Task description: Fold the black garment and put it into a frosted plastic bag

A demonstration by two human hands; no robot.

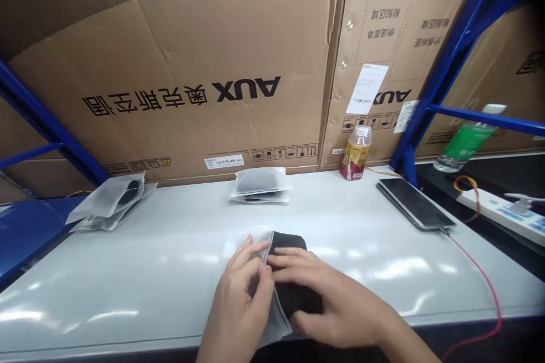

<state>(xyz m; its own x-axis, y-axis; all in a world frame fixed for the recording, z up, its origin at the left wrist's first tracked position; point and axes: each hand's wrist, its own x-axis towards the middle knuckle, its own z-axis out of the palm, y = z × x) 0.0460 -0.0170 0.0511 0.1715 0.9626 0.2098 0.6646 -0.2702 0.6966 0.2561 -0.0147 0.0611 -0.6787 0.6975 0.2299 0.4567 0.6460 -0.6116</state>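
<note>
Hands: both rest low at the near edge of the desk [128, 272], close together over one bundle, fingertips almost meeting.
Left hand: the left hand [242, 306] lies on the white pouch [259, 244], its fingers bent and pinching the pouch's open edge where the dark fabric meets it.
Right hand: the right hand [336, 306] lies flat on the black cloth [293, 295], fingers spread and pointing left toward the pouch edge; it presses rather than clasps.
Black cloth: a folded dark piece, lying on the desk under and between the two hands, its far end showing past the fingertips and its left side just at the pouch mouth. How far it sits inside the pouch cannot be told.
White pouch: thin, translucent, partly under the left hand, its lower corner sticking out near the desk's front edge.
Finished packs, centre: a small stack of bagged items [260, 184] at the back of the desk, well apart from the hands.
Finished packs, left: a looser pile of bags [111, 201] at the far left.
Bottle: a small drink bottle [355, 153] stands upright against the cardboard boxes [191, 68].
Phone: a dark phone [415, 203] lies at the right, a red cable [481, 272] running from it.
Power strip: a white power strip [506, 215] lies on the dark surface further right.
</note>
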